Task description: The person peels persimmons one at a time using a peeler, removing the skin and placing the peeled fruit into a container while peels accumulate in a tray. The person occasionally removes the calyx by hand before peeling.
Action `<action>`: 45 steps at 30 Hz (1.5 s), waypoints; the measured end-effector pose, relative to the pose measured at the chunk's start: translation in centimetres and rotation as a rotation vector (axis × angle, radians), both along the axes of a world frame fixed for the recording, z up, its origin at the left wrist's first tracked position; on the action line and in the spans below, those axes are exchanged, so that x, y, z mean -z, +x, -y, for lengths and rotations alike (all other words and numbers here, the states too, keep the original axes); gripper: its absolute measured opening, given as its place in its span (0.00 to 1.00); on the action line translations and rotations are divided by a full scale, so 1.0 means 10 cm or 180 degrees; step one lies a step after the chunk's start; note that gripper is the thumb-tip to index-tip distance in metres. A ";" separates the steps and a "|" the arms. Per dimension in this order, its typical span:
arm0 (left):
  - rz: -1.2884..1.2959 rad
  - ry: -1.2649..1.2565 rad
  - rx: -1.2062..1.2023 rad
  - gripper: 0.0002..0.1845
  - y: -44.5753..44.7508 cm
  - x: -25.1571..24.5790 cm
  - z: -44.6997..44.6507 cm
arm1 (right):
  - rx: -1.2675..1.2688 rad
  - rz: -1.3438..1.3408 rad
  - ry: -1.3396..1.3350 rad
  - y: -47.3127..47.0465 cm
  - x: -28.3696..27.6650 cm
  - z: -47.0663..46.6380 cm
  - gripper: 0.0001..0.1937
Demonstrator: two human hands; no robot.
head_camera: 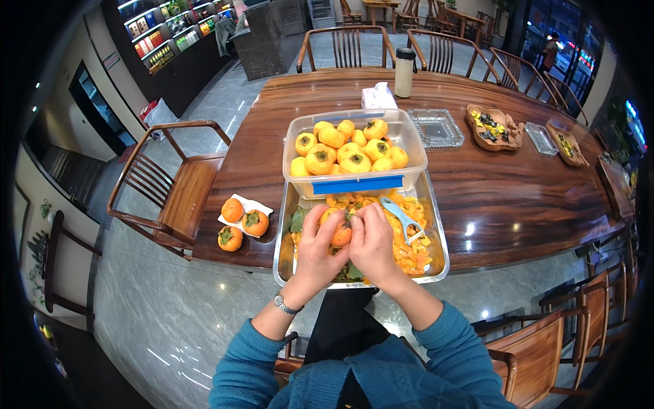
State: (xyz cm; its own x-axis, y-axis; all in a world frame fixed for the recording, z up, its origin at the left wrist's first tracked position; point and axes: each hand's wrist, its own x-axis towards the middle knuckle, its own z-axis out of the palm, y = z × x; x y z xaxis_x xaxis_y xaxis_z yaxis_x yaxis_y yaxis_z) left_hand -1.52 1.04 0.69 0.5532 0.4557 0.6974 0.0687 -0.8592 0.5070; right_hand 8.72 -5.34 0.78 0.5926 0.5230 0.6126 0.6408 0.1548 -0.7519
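My left hand [319, 248] holds an orange persimmon [341, 234] over a metal tray [440, 245]. With its fingertips, my right hand [372, 243] pinches the green leafy top of that fruit. Orange peelings [409, 255] and some green leaves [297, 220] lie in the tray. A light blue peeler [401, 216] rests on the peelings, right of my hands. Across the tray's far part stands a clear plastic box [419, 148] with several peeled yellow persimmons [355, 161]. Left of the tray are unpeeled persimmons [255, 223], two of them on a white tissue [237, 201].
On the wooden table [511, 204] stand a tissue box [379, 97], a bottle [404, 74], a glass ashtray [435, 128] and a wooden dish [503, 143] of wrapped sweets. Wooden chairs [191, 184] surround the table. A person [550, 53] is far off by the glass doors.
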 end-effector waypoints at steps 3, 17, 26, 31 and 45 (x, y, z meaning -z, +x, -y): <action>-0.0159 0.0392 0.0111 0.29 -0.03 -0.07 -0.05 | -0.0005 0.0519 -0.0228 0.06 -0.05 0.04 0.07; -0.0146 -0.2544 0.1657 0.36 -0.23 -0.08 -0.17 | -0.1777 -0.0356 -0.0781 0.46 -0.28 0.18 0.09; -0.0093 -0.2866 0.1622 0.34 -0.14 -0.09 -0.08 | -0.1062 -0.0307 -0.0417 0.27 -0.14 0.15 0.04; 0.0388 -0.3119 0.1546 0.30 0.02 -0.02 0.05 | -0.0428 -0.0729 -0.0144 0.15 -0.04 0.14 0.03; 0.1048 -0.4286 0.1703 0.25 -0.04 -0.11 -0.16 | -0.0729 0.0398 -0.1566 0.90 -0.06 0.47 0.08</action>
State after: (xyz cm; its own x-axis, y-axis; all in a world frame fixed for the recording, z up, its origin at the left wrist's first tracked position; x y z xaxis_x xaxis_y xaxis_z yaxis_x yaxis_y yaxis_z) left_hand -1.93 2.66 1.80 0.7643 0.6429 0.0511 -0.3692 0.3713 0.8520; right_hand 17.73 -10.04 1.35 0.3686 0.8721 0.3219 0.7211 -0.0497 -0.6911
